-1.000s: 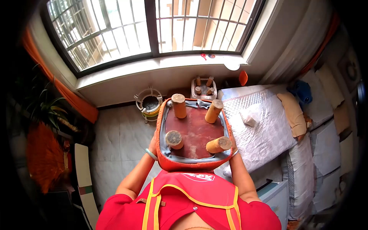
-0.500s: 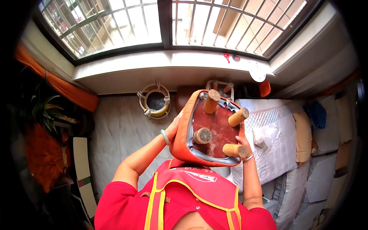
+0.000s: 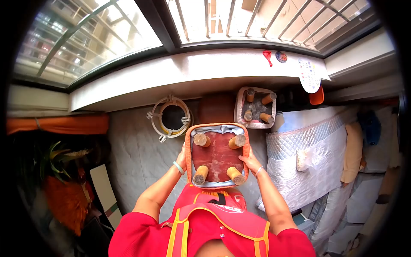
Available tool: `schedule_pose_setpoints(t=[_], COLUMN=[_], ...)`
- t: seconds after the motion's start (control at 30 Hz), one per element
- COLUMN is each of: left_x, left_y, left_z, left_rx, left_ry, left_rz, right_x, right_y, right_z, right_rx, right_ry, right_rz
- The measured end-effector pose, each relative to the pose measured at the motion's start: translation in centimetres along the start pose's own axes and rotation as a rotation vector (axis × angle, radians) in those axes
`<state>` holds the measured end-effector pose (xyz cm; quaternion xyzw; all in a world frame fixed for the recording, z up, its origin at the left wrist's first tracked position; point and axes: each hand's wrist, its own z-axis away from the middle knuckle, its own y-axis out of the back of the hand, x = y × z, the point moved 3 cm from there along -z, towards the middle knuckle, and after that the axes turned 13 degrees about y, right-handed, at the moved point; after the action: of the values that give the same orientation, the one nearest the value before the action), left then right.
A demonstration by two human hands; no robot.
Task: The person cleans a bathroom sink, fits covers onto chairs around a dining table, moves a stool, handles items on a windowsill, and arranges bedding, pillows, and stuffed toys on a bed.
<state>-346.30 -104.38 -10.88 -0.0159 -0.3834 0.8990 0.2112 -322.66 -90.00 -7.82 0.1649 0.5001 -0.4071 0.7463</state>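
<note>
An orange upholstered footstool (image 3: 219, 156) is held upside down in front of my body. Its reddish-brown underside and short wooden legs face up toward me, and pale blue lining shows around the inner edge. My left hand (image 3: 182, 158) grips its left side, with most fingers hidden beyond the cover. On the opposite side my right hand (image 3: 251, 162) is closed around the edge, thumb on the rim. Just beyond, on the floor by the wall, a second footstool (image 3: 240, 107) with a pale cover also lies legs up.
A white ring-shaped frame (image 3: 160, 121) stands on the tiled floor (image 3: 130, 160). A brown block-like item (image 3: 216, 109) sits beside the pale stool. At right is a plastic-wrapped quilted mattress (image 3: 299, 184); at left are a plant (image 3: 55, 156) and a white panel (image 3: 102, 188). The window ledge (image 3: 205, 64) runs across the far side.
The orange footstool has turned from a tilt to nearly square and moved slightly left and down, both hands still holding it. The pale footstool behind it is now uncovered. My view has shifted.
</note>
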Motion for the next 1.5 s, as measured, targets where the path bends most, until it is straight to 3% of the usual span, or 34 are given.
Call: schedule_pose_setpoints(t=[0.1, 0.4, 0.57, 0.63, 0.7, 0.73, 0.83, 0.9, 0.93, 1.0, 1.03, 1.1, 1.13, 1.23, 1.27, 1.3, 1.37, 1.5], left_x=[2.1, 10.9, 13.9, 13.9, 12.7, 12.1, 11.1, 10.9, 10.4, 10.3, 9.9, 9.8, 9.5, 9.0, 8.3, 8.1, 7.2, 7.7], left_y=[0.6, 5.8, 8.1, 8.1, 7.1, 7.5, 4.8, 3.6, 5.0, 8.4, 8.5, 8.7, 8.7, 2.9, 7.5, 8.1, 9.3, 9.3], left_z=[-2.3, -14.3, -20.4, -22.0, -22.7, -23.5, -23.0, -22.2, -22.6, -23.8, -23.6, -22.6, -22.3, -19.9, -22.0, -22.3, -22.6, -22.5], left_rx=[0.13, 0.289, 0.326, 0.444, 0.496, 0.531, 0.524, 0.51, 0.503, 0.618, 0.61, 0.879, 1.041, 0.965, 1.011, 1.014, 0.811, 0.761], left_ry=[-0.001, -0.005, -0.012, 0.066, 0.133, 0.187, 0.255, 0.091, 0.09, -0.142, -0.141, -0.219, -0.142, 0.022, -0.055, -0.05, -0.088, -0.14], left_rz=[-0.048, -0.045, -0.032, -0.188, -0.198, -0.285, -0.415, -0.823, -0.832, -1.079, -1.089, -1.08, -1.188, -1.003, -1.207, -1.209, -0.733, -0.755], right_x=[2.7, 6.3, 7.3, 8.2, 8.2, 8.4, 12.0, 11.8, 11.5, 11.3, 11.5, 12.2, 12.7, 14.5, 14.9, 14.8, 14.4, 13.1], right_y=[0.2, 2.1, 3.5, 2.8, 1.7, 1.4, 2.8, 3.9, 4.7, 6.5, 7.3, 8.7, 9.1, 9.5, 9.6, 9.7, 9.7, 10.4], right_z=[-4.2, -19.0, -24.8, -25.7, -24.7, -23.6, -20.8, -18.5, -18.0, -18.2, -18.8, -20.7, -21.5, -23.6, -24.2, -24.4, -23.4, -22.4], right_rx=[0.02, 0.149, 0.215, 0.271, 0.272, 0.295, 0.485, 0.738, 0.82, 0.822, 0.792, 0.774, 0.746, 0.808, 0.806, 0.857, 0.906, 0.898], right_ry=[-0.077, 0.018, 0.086, 0.231, 0.247, 0.121, -0.1, -0.266, -0.286, -0.295, -0.301, -0.353, -0.413, -0.397, -0.4, -0.337, -0.279, -0.268], right_rz=[-0.111, -0.101, 0.094, -0.045, 0.185, 0.269, 0.085, -0.276, -0.374, -0.622, -0.746, -0.83, -0.908, -0.949, -0.951, -0.87, -0.79, -0.684])
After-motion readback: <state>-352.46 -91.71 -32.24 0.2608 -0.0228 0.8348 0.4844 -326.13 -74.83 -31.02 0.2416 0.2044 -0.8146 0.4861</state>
